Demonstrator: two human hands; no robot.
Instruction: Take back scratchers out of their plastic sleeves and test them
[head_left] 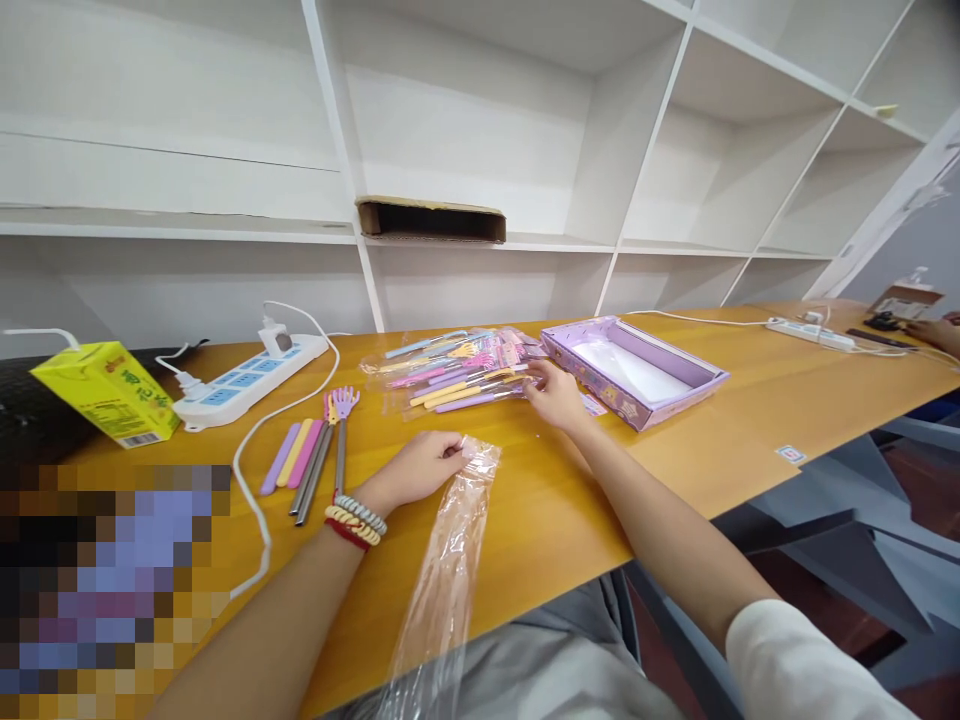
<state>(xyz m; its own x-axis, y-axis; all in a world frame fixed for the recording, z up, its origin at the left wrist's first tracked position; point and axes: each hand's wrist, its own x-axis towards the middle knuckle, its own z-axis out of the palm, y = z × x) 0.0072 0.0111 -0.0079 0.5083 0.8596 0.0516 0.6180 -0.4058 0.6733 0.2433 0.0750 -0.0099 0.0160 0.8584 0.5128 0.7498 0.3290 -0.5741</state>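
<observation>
The person's left hand [420, 468], with grey, cream and red bands around its wrist, has its thumb and fingers pinched closed on the top of a long, narrow, clear plastic bag [454, 560], which hangs slantwise down across the table edge toward the lap. The right hand [559, 395] reaches to the near right end of a heap of slim, clear-wrapped scratchers with pastel handles [450, 372]; its fingers are curled close together there, but whether they grip one cannot be told. The heap lies on the yellow-brown wooden table [555, 515], ahead of both hands. Just right of it sits a shallow, open, purple patterned cardboard box [637, 410] with a white inside. To the left of the left hand lie three loose, rounded handles in lilac, yellow and pink [295, 452], side by side, and next to them grey metal rods with coloured hand-shaped heads [341, 450]. Farther left are a white power strip with blue sockets [255, 385] and, near its end, a yellow-green drink carton [105, 395]. White cubby shelving [465, 110] rises behind, bearing a flat brown cardboard box [427, 205]. At the far right edge, another person's hand [937, 333] is partly visible over the table.
</observation>
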